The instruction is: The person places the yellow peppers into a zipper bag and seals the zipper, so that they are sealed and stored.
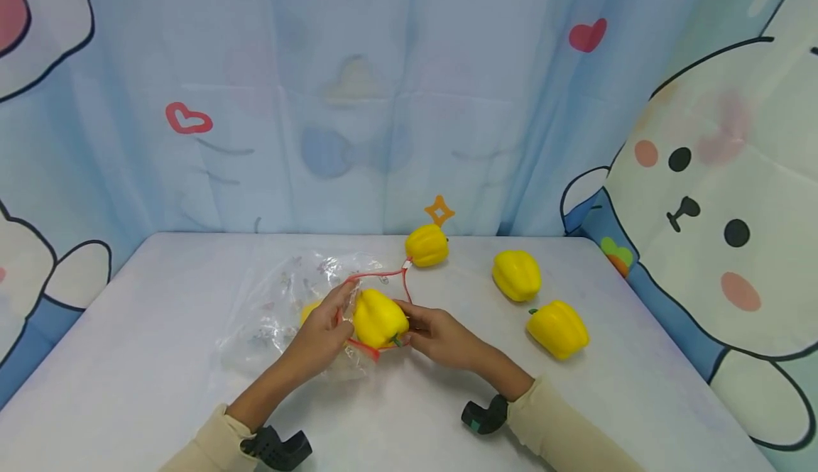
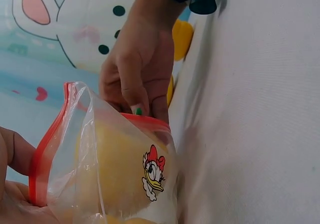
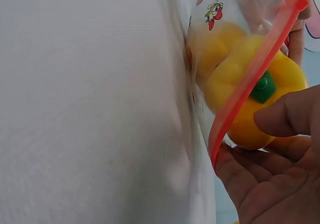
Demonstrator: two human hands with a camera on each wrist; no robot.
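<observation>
A clear plastic zip bag (image 1: 268, 316) with a red edge (image 3: 245, 91) lies on its side on the white table. My left hand (image 1: 324, 331) holds the bag by its red-edged mouth. In that mouth sits a yellow bell pepper (image 1: 375, 314), its green stem (image 3: 263, 87) turned toward my right hand (image 1: 442, 336). Thumb and fingers of the right hand grip this pepper; in the right wrist view the lower fingers also touch the bag's red edge. Deeper in the bag, another yellow pepper (image 3: 212, 46) shows through the plastic.
Outside the bag, one yellow pepper (image 1: 427, 245) is at the table's back edge, beside a red cord-like strip (image 1: 377, 274) of the bag. Two more, a pepper (image 1: 516, 275) and a pepper (image 1: 558, 330), lie to the right. A printed curtain (image 1: 383, 103) hangs behind the table (image 1: 160, 302).
</observation>
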